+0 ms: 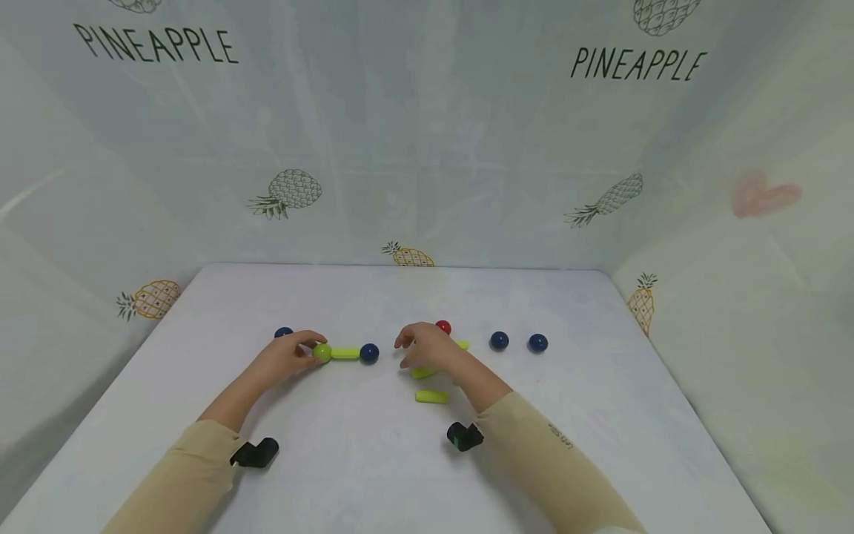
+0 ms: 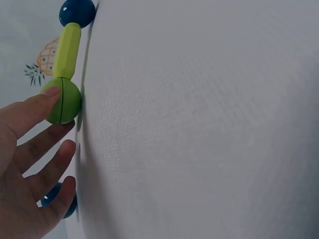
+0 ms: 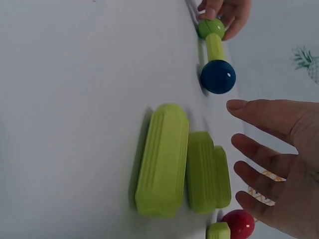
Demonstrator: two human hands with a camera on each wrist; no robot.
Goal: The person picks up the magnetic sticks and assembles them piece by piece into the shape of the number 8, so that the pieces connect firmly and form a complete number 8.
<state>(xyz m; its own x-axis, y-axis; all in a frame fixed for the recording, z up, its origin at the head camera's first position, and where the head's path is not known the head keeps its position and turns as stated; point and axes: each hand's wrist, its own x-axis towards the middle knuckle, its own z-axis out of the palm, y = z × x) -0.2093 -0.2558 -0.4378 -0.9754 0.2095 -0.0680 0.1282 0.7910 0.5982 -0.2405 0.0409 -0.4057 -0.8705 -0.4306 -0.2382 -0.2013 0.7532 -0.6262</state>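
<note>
My left hand (image 1: 291, 356) pinches a green ball (image 2: 64, 102) between thumb and fingers, at the left of the table. From that ball a lime rod (image 1: 345, 354) runs to a dark blue ball (image 1: 369, 354), the three in one straight line. My right hand (image 1: 430, 347) hovers right of this blue ball with its fingers spread, holding nothing. Beside and beneath it lie lime rods, one nearer rod (image 3: 162, 162) and another rod (image 3: 200, 172) with more behind it. A red ball (image 1: 443, 327) shows just past the right hand, partly hidden in the head view.
Another blue ball (image 1: 283, 332) sits behind the left hand. Two blue balls, one (image 1: 499, 340) and a further one (image 1: 537, 343), stand to the right on the white table (image 1: 347, 475). A pineapple-print curtain (image 1: 427, 148) hangs behind and at the sides.
</note>
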